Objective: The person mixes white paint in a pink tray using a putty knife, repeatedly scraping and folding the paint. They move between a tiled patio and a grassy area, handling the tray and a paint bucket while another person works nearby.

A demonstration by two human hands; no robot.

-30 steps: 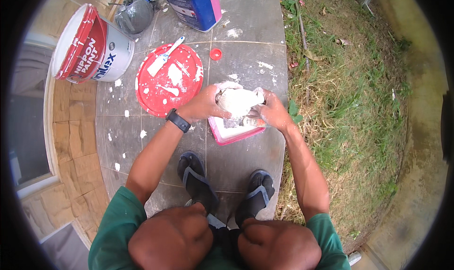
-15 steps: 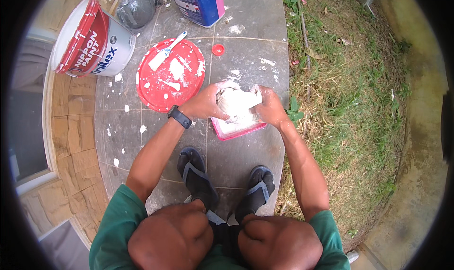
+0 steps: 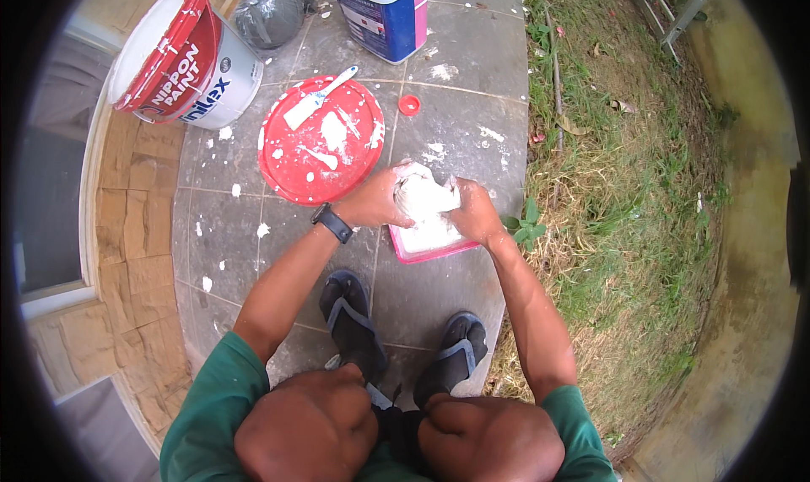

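Note:
Between my hands hangs a crumpled white cloth (image 3: pixel 420 193), soaked in white paint, over a pink-rimmed tray (image 3: pixel 434 255) with white paint in it. My left hand (image 3: pixel 374 200) has its fingers closed round the cloth's left side. On the other side my right hand (image 3: pixel 477 215) grips the cloth's edge with fingers and thumb. White paint coats the fingers of both hands. Left of the tray lies a round red lid (image 3: pixel 283 163) smeared with white paint. A white paintbrush (image 3: pixel 309 108) rests on the lid's upper part.
A white and red paint bucket (image 3: pixel 232 81) stands at the far left beside a grey plastic bag (image 3: pixel 268 18). Farther off is a blue-labelled jug (image 3: pixel 380 28), with a red cap (image 3: pixel 409 105) nearer. Grass (image 3: pixel 607 262) borders the tiles on the right. Sandalled feet (image 3: pixel 353 322) are below.
The whole view has shifted slightly, so the lid, bucket and jug appear lower and farther right. Both hands keep hold of the cloth over the tray and have come slightly closer together.

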